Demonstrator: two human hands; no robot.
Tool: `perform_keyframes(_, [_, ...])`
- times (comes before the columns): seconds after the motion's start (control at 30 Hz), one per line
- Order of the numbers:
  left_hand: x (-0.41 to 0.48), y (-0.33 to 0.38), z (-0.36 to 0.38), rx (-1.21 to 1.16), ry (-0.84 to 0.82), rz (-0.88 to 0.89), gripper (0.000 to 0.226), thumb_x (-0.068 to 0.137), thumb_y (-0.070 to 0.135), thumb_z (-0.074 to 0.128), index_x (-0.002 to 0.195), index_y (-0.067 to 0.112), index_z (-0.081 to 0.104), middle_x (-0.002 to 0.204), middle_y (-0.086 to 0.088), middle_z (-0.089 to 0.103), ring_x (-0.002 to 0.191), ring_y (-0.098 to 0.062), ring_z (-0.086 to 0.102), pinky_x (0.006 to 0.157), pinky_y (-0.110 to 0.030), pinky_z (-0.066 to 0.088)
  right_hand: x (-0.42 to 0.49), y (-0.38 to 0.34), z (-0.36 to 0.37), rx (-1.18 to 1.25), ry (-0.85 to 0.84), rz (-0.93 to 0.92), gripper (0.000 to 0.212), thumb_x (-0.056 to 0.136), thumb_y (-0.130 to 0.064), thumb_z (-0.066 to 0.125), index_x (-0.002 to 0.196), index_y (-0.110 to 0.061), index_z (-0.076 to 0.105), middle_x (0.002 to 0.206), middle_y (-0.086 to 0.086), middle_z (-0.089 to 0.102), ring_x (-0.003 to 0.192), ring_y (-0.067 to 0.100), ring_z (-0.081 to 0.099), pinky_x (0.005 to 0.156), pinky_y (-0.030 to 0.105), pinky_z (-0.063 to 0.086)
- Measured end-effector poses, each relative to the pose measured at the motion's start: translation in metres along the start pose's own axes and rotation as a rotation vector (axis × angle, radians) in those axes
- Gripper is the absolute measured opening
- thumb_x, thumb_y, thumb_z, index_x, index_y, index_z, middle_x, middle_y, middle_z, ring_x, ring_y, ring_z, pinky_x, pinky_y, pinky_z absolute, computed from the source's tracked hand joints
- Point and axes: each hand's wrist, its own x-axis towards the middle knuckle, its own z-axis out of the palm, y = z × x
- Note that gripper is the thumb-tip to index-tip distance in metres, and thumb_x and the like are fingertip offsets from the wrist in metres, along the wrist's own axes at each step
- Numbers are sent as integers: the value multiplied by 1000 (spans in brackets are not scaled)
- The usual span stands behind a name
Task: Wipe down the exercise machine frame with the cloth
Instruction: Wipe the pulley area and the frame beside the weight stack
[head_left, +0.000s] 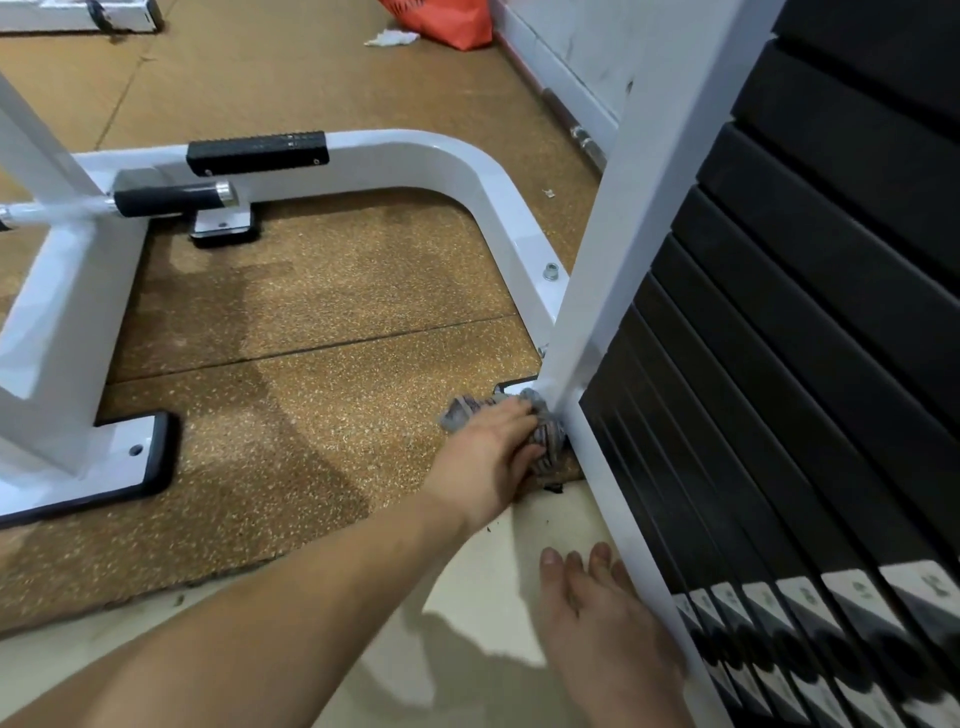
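Fingers (521, 415) of your left hand (483, 457) curl over the grey cloth (549, 441), clamping the wad against the foot of the white upright (613, 249), right of centre in the lower frame (a corner of cloth pokes out at the hand's upper left). Black weight plates (831, 312) fill the right side; a bare foot (597, 618) rests at lower right.

Floor (311, 353) inside curved rail (467, 171) open; upright (613, 234) and weight stack (805, 338) block the right side.
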Motion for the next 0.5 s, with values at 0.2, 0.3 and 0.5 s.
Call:
perform_keyframes(0.2, [-3, 42, 10, -217, 39, -266, 43, 105, 19, 52, 147, 10, 49, 164, -3, 34, 155, -18, 20, 127, -38, 18, 7, 12, 20, -52, -10, -51, 80, 96, -67, -4, 163, -32, 22, 174, -1, 0, 160, 17, -4, 128, 42, 6])
perform_keyframes(0.3, [-25, 45, 5, -231, 1, -225, 31, 104, 24, 54, 132, 14, 61, 147, -4, 57, 140, -17, 47, 111, -29, 38, 1, 16, 21, 3, 56, -28, 70, 102, -66, 20, 162, -31, 28, 173, -10, 5, 159, 12, 8, 126, 39, 16])
perform_keyframes(0.5, [-32, 62, -15, -396, 142, -307, 11, 101, 23, 58, 107, 18, 65, 97, 1, 70, 88, -19, 63, 71, -31, 40, -41, 41, 46, 124, 335, -138, 41, 102, -38, 55, 137, -19, 66, 151, -7, 55, 142, 12, 49, 113, 30, 40])
